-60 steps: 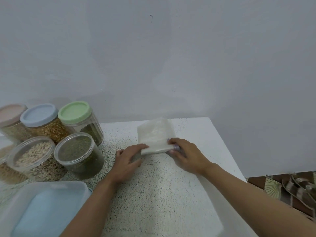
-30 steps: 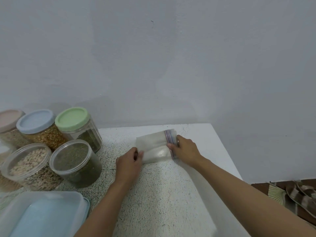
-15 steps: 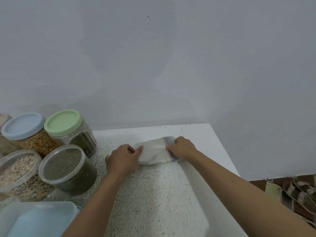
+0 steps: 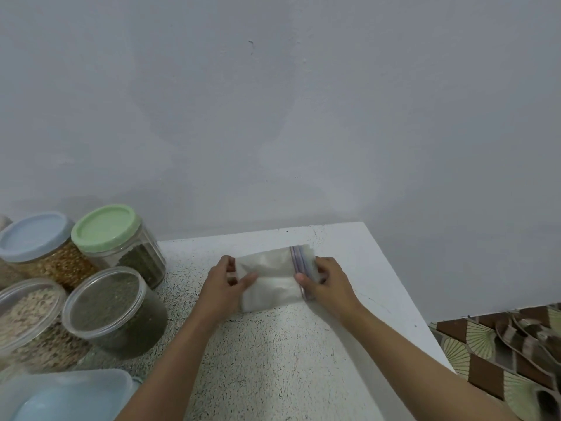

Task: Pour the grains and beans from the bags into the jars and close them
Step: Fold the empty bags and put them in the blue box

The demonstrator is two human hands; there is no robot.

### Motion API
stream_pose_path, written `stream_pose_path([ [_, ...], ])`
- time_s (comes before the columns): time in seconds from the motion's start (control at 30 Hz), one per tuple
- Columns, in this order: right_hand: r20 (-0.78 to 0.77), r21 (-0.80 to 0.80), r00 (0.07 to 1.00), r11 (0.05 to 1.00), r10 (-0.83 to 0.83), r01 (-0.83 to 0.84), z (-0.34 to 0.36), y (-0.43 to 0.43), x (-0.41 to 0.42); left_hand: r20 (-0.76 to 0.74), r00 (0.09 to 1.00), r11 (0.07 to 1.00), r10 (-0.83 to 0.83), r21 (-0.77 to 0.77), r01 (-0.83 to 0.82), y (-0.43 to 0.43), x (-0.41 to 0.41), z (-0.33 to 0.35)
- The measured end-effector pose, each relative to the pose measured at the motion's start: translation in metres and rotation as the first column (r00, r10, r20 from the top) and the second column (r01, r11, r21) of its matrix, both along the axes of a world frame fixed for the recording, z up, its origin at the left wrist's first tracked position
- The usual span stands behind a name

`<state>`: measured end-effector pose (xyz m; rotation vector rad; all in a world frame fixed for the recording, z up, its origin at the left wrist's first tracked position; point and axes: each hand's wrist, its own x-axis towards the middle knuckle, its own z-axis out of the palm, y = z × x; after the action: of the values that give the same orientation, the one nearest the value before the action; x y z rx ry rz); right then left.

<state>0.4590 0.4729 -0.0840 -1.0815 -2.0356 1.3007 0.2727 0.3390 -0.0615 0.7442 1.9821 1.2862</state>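
Note:
An empty clear zip bag, folded flat, lies on the speckled white table near the far edge. My left hand grips its left end, thumb on top. My right hand pinches the right end at the coloured zip strip. At the left stand several jars: one with a green lid holding dark green beans, one with a blue lid holding yellow grains, an uncapped jar of green beans and an uncapped jar of pale grains.
A translucent box with a blue lid sits at the near left corner. The grey wall rises right behind the table. The table's right edge drops to a patterned floor.
The bag has been folded over from a taller sheet into a shorter flat packet. Both hands stayed on its ends and drew slightly apart. The view shifted right.

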Motion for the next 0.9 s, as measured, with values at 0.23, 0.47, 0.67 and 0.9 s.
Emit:
stream_pose_path([
  [0.23, -0.069, -0.125, 0.969, 0.961, 0.239, -0.246, 0.013, -0.004, 0.026, 0.102, 0.950, 0.955, -0.294, 0.007, 0.295, -0.035, -0.016, 0.023],
  [0.47, -0.060, -0.104, 0.973, 0.968, 0.222, -0.227, 0.004, -0.011, 0.040, -0.155, 0.922, 0.906, -0.355, -0.298, 0.299, -0.034, -0.016, 0.027],
  [0.67, -0.045, -0.054, 0.942, 0.941, 0.333, -0.335, 0.009, -0.008, 0.047, -0.167, 0.943, 0.873, -0.288, -0.450, 0.187, 0.003, -0.008, 0.031],
  [0.9, 0.020, -0.025, 0.931, 0.931, 0.365, -0.365, 0.008, -0.007, 0.058, -0.037, 0.949, 0.880, -0.313, -0.386, 0.275, 0.013, -0.005, 0.029],
])
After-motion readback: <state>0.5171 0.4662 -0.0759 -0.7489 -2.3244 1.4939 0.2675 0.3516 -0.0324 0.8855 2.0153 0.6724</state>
